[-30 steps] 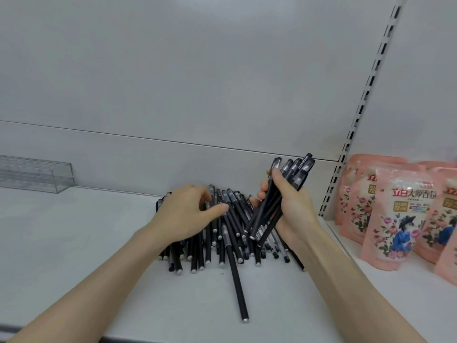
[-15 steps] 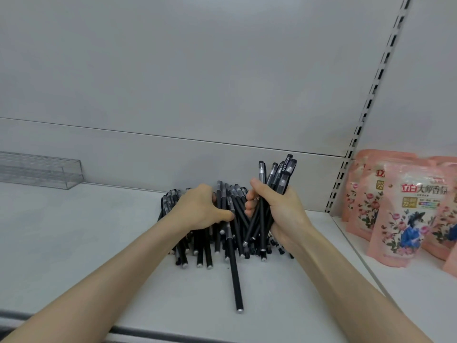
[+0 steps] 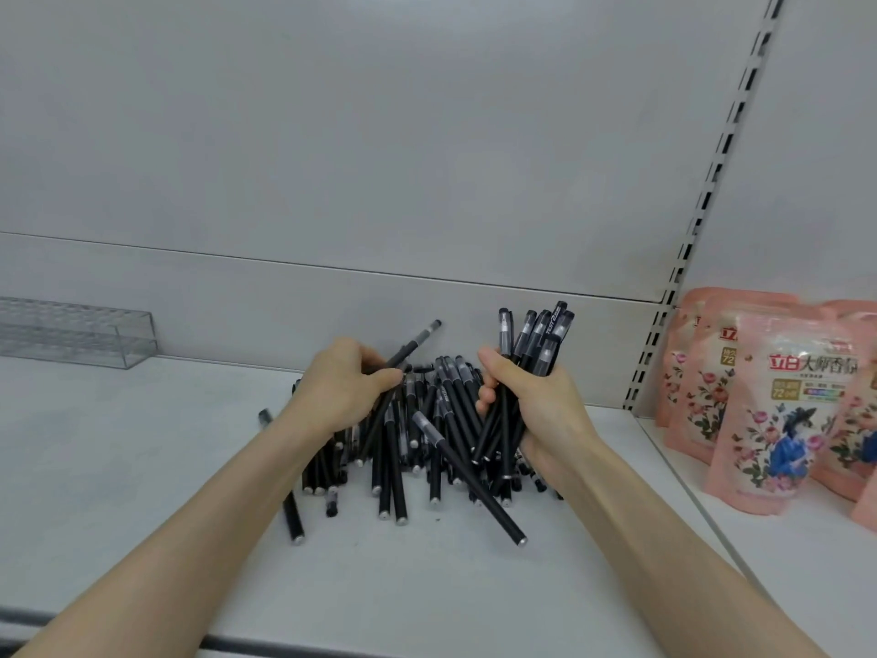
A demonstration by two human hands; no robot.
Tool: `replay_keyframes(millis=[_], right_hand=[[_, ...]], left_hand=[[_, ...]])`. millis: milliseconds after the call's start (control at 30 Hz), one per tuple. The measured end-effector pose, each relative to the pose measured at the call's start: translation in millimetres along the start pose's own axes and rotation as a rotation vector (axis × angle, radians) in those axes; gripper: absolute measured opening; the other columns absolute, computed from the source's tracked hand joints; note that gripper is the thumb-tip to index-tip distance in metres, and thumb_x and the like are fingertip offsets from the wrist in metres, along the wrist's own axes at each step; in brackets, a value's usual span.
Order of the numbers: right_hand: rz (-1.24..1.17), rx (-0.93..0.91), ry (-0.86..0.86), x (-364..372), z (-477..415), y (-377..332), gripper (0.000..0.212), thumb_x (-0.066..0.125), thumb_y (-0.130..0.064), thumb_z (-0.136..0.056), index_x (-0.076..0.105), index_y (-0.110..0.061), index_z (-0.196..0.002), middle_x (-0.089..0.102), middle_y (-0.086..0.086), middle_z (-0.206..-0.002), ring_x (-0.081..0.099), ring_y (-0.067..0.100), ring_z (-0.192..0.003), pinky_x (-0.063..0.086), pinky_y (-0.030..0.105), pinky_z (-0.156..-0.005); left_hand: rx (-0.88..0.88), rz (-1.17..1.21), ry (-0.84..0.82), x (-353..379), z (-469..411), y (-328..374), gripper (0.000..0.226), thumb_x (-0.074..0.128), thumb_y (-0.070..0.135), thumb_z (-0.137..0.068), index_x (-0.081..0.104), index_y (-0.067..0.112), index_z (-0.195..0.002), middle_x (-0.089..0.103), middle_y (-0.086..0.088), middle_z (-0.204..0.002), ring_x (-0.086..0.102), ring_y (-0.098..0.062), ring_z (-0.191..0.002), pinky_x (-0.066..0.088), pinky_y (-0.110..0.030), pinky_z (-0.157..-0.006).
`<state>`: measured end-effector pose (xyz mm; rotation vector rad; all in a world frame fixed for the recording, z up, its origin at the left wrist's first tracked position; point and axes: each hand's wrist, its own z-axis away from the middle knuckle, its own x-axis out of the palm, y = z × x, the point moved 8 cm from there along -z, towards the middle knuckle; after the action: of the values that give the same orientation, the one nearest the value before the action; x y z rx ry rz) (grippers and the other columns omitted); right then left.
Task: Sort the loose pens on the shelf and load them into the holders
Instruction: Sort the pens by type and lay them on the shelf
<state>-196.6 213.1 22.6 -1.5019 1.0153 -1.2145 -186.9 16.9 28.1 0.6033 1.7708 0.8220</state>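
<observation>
1. Loose pens (image 3: 427, 434): black, capped, heaped in a pile on the white shelf (image 3: 142, 491) near its back panel (image 3: 379, 135), between the two hands. Most lie roughly front to back, with their butt ends toward the camera.
2. Left hand (image 3: 341, 387): positioned over the left part of the pile, back of the hand toward the camera. The fingers (image 3: 384, 377) are curled and pinch a single pen (image 3: 408, 349), which tilts up and to the right with its capped end raised above the pile.
3. Right hand (image 3: 536, 406): positioned at the right edge of the pile. The fingers (image 3: 486, 401) and thumb are wrapped around a bundle of pens (image 3: 536, 339), held close to upright with the clipped caps pointing up and the lower ends reaching down to the pile.
4. Diagonal pen (image 3: 470, 482): lies across the front of the pile, its butt end pointing to the front right.
5. Stray pen (image 3: 292, 515): lies on the shelf at the left of the pile, partly hidden behind the left forearm.
6. Holder (image 3: 76, 332): a clear plastic box at the far left of the shelf, against the back panel and well apart from the pile. Its contents cannot be determined.
7. Pink pouches (image 3: 778, 406): stand upright on the adjacent shelf section to the right, beyond the slotted upright (image 3: 702, 220).
</observation>
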Motion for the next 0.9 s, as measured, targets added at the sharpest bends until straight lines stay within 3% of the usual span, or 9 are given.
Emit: replay_keyframes(millis=[67, 133, 233, 367, 533, 600, 700, 800, 900], right_hand=[[-0.051, -0.001, -0.015, 1.4, -0.8, 0.2, 0.011, 0.066, -0.014, -0.088, 0.063, -0.004, -0.085, 0.062, 0.004, -0.065, 0.058, 0.013, -0.057, 0.056, 0.024, -0.06], [-0.066, -0.009, -0.035, 3.8, -1.7, 0.2, 0.018, 0.064, -0.015, -0.089, 0.067, 0.002, -0.094, 0.071, 0.008, -0.078, 0.065, 0.013, -0.065, 0.057, 0.024, -0.065], [-0.131, -0.033, -0.057, 8.5, -0.3, -1.6, 0.026, 0.062, -0.014, -0.09, 0.064, 0.007, -0.104, 0.073, 0.015, -0.097, 0.072, 0.021, -0.087, 0.059, 0.026, -0.074], [-0.213, -0.089, -0.023, 7.0, 0.3, -7.6, 0.027, 0.064, -0.013, -0.088, 0.062, 0.008, -0.106, 0.07, 0.019, -0.098, 0.069, 0.032, -0.085, 0.059, 0.039, -0.072], [-0.169, -0.08, 0.069, -0.4, -1.4, -6.6, 0.022, 0.064, -0.007, -0.087, 0.061, 0.01, -0.102, 0.068, 0.029, -0.102, 0.065, 0.048, -0.093, 0.052, 0.063, -0.083], [-0.189, -0.083, 0.091, 1.2, 0.1, -7.0, 0.013, 0.061, -0.003, -0.089, 0.061, 0.008, -0.096, 0.067, 0.031, -0.097, 0.066, 0.047, -0.085, 0.055, 0.06, -0.076], [-0.243, -0.097, 0.14, -2.3, 2.1, -10.2, 0.008, 0.062, -0.001, -0.088, 0.06, 0.006, -0.093, 0.069, 0.025, -0.085, 0.069, 0.037, -0.075, 0.06, 0.046, -0.065], [-0.293, -0.124, 0.223, -14.6, 1.2, -11.9, 0.012, 0.067, -0.005, -0.085, 0.06, 0.001, -0.093, 0.071, 0.018, -0.087, 0.071, 0.033, -0.082, 0.059, 0.046, -0.075], [-0.318, -0.13, 0.247, -17.8, 0.8, -10.9, 0.011, 0.068, -0.009, -0.085, 0.058, -0.007, -0.09, 0.067, 0.009, -0.079, 0.069, 0.026, -0.078, 0.058, 0.046, -0.081]], left_hand=[[0.022, 0.137, 0.026, -2.8, 3.5, 5.1, 0.015, 0.06, 0.019, -0.091, 0.068, 0.008, -0.087, 0.059, -0.007, -0.066, 0.055, -0.02, -0.058, 0.054, -0.038, -0.065], [0.038, 0.437, 0.009, -2.1, 11.7, 17.0, 0.012, 0.056, 0.012, -0.094, 0.067, 0.009, -0.09, 0.061, -0.006, -0.072, 0.058, -0.012, -0.056, 0.053, -0.027, -0.055], [0.065, 0.771, -0.148, 14.2, 25.4, 38.6, 0.014, 0.055, 0.009, -0.093, 0.067, 0.012, -0.1, 0.067, -0.004, -0.079, 0.063, -0.007, -0.061, 0.053, -0.019, -0.056], [0.126, 0.744, -0.236, 37.7, 35.8, 50.8, 0.023, 0.057, 0.011, -0.092, 0.067, 0.014, -0.112, 0.071, -0.002, -0.082, 0.06, -0.005, -0.063, 0.049, -0.016, -0.056], [0.182, 0.739, -0.124, 34.4, 37.7, 51.6, 0.021, 0.064, 0.007, -0.086, 0.072, 0.014, -0.104, 0.075, -0.001, -0.081, 0.065, -0.006, -0.066, 0.051, -0.016, -0.061], [0.199, 0.751, -0.075, 31.6, 38.3, 51.5, 0.021, 0.064, 0.006, -0.086, 0.073, 0.013, -0.103, 0.075, -0.003, -0.081, 0.067, -0.007, -0.069, 0.052, -0.017, -0.063], [0.208, 0.757, -0.001, 27.7, 39.9, 50.0, 0.018, 0.065, 0.006, -0.086, 0.074, 0.017, -0.096, 0.075, 0.0, -0.079, 0.071, -0.011, -0.074, 0.056, -0.021, -0.066], [0.167, 0.748, 0.001, 30.4, 41.0, 45.2, 0.016, 0.065, 0.009, -0.086, 0.073, 0.018, -0.096, 0.073, 0.005, -0.07, 0.07, -0.014, -0.063, 0.057, -0.026, -0.055], [0.199, 0.68, 0.003, 36.1, 42.9, 46.9, 0.018, 0.065, 0.01, -0.087, 0.071, 0.018, -0.102, 0.07, 0.006, -0.066, 0.062, -0.012, -0.051, 0.049, -0.025, -0.042]])
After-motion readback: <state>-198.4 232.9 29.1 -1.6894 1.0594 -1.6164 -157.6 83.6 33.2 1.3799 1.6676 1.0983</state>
